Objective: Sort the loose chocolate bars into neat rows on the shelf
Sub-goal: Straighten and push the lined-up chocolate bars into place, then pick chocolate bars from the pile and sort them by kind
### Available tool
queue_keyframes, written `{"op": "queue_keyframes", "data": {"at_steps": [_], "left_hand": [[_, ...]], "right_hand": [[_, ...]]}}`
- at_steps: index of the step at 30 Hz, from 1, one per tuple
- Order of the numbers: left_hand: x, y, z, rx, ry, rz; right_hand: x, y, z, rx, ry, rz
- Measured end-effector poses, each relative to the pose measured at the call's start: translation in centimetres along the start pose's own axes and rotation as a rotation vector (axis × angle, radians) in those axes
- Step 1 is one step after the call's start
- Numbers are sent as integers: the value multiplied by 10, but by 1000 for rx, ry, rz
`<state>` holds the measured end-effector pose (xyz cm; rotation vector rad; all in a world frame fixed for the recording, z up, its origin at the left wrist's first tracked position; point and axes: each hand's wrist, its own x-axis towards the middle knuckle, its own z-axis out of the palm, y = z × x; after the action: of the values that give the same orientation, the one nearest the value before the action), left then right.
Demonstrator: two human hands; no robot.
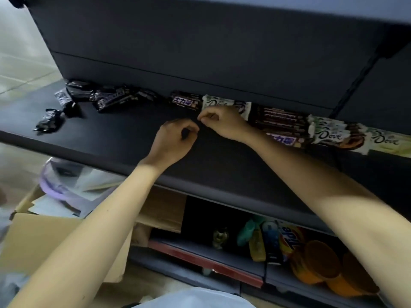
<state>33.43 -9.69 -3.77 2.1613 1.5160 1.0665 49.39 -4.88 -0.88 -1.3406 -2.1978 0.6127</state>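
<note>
On the black shelf [115, 138], chocolate bars lie along the back wall. Loose dark-wrapped bars [111, 98] are scattered at the left, and one small dark wrapper [49, 123] lies apart near the front. A brown bar with a blue label [185, 102] sits next to a white Dove bar [216, 102]. To the right are stacked brown bars [280, 120], another blue-labelled bar [282, 140] and more Dove bars [329, 135]. My left hand [178, 141] and my right hand [222, 124] hover mid-shelf, fingertips pinched and nearly touching. I see nothing in either hand.
An upper shelf [222, 10] overhangs the work area. Below, a lower shelf holds a Tide bag [289, 238], bottles and orange tubs [322, 263]. An open cardboard box [33, 236] with papers and purple plastic [53, 181] stands on the floor at left.
</note>
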Motion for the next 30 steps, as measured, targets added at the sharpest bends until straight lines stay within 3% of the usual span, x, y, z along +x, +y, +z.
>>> {"op": "queue_keyframes", "data": {"at_steps": [9,15,21,25,30], "left_hand": [[0,-117,-93,111,96,-88],[8,-173,-130,182,111,-160],[15,-201,-126,147,87,-279],[16,-201,-127,112,102,-210],[15,-204,-128,63,79,-202]], "right_hand": [[106,-72,102,-10,-32,-115],[173,-92,147,-258,-39,-142],[212,-91,162,-440,-82,-23],[228,-92,167,-474,-125,54],[231,-95,169,-496,-101,18]]}}
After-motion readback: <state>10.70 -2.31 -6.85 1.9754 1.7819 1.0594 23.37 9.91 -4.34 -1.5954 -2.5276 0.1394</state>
